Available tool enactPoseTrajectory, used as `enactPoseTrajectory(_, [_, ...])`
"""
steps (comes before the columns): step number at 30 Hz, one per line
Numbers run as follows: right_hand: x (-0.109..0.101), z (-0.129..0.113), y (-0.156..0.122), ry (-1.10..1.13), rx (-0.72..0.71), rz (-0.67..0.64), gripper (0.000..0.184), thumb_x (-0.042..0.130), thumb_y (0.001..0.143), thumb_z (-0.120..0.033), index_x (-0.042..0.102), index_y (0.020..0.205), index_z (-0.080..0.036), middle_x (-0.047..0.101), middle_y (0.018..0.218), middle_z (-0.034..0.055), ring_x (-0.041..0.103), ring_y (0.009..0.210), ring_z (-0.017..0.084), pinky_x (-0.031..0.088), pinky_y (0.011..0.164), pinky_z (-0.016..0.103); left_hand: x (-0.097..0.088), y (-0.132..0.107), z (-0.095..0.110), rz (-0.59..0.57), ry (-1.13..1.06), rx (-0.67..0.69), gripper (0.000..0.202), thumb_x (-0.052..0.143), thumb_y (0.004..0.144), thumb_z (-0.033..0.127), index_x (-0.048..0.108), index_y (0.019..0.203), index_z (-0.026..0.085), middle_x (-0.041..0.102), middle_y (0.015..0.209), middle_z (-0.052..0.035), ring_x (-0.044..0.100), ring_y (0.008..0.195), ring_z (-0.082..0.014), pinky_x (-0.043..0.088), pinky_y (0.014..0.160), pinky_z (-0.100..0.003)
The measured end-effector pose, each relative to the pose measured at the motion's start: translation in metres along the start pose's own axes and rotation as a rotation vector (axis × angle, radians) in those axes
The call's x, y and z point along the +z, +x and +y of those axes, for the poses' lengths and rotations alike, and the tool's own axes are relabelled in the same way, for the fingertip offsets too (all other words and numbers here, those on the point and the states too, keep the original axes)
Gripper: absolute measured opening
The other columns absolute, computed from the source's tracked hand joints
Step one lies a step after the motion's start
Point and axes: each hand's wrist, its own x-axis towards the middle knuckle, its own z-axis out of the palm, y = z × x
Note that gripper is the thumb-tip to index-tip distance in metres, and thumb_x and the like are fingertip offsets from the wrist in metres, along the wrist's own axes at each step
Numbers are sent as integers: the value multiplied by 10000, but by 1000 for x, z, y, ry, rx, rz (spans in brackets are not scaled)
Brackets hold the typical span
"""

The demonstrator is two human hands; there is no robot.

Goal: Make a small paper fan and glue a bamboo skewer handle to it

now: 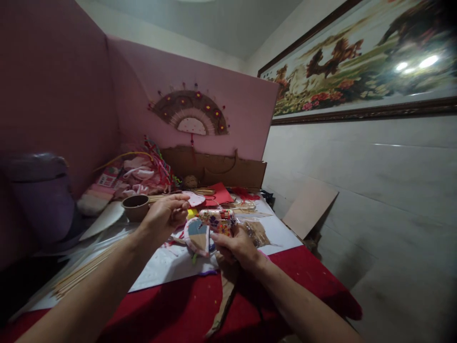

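Observation:
My right hand point(233, 247) is closed around a glue gun point(218, 221) wrapped in flowery patterned tape, its nozzle pointing left. Below the gun lies a small fan-shaped craft piece point(197, 236) with a pink patterned border. My left hand point(167, 215) hovers above and to the left of it, fingers pinched together on something small I cannot make out. Both hands work over white paper point(167, 267) spread on a table with a red cloth point(193, 309).
A brown bowl point(136, 206) stands left of my left hand. Bamboo sticks point(85, 271) lie at the left on the paper. Pink fabric and ribbon scraps point(139, 174), red paper point(219, 194) and cardboard point(214, 166) crowd the back. A decorated fan point(191, 113) hangs on the pink partition.

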Motion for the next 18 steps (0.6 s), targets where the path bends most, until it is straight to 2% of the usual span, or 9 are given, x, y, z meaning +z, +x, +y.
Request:
enactPoseTrajectory(4, [-1, 0, -2, 8, 43, -69, 353, 618, 752, -362, 460, 508, -162, 392, 363, -69, 308, 269, 35, 206, 267, 174, -10, 0, -14, -6, 102, 3, 153, 645, 662, 198, 579, 765, 105, 335, 457, 87, 212, 348, -15, 102, 364, -161])
enactPoseTrajectory(7, [0, 0, -3, 62, 70, -138, 296, 632, 737, -357, 499, 566, -156, 409, 369, -72, 300, 270, 39, 218, 265, 175, -10, -2, -18, -22, 295, -9, 300, 639, 697, 399, 591, 709, 103, 307, 436, 91, 194, 357, -19, 85, 388, -184])
enactPoseTrajectory(9, [0, 1, -3, 81, 80, -182, 264, 639, 726, -350, 522, 600, -149, 433, 382, -67, 303, 273, 43, 227, 263, 178, -8, -5, -19, -71, 403, -11, 370, 612, 704, 477, 581, 665, 110, 310, 442, 87, 196, 370, -25, 95, 399, -195])
enactPoseTrajectory(13, [-1, 3, -3, 71, 101, -204, 240, 631, 728, -317, 527, 603, -142, 452, 411, -60, 316, 284, 39, 233, 268, 173, -3, -10, -18, -137, 535, 37, 357, 646, 672, 471, 538, 627, 134, 393, 496, 67, 268, 415, -42, 164, 418, -194])
enactPoseTrajectory(16, [0, 1, -3, 50, 115, -208, 223, 616, 736, -299, 528, 608, -140, 444, 405, -66, 314, 284, 35, 237, 265, 163, -2, -10, -19, -150, 621, 44, 320, 670, 653, 436, 592, 672, 126, 523, 567, 18, 406, 492, -75, 264, 460, -193])
enactPoseTrajectory(18, [1, -1, -4, 33, 135, -223, 201, 619, 725, -295, 537, 627, -139, 447, 399, -71, 311, 279, 36, 242, 259, 161, -3, -10, -19, -205, 651, 5, 310, 670, 652, 419, 636, 691, 113, 587, 611, -20, 486, 557, -106, 330, 510, -208])
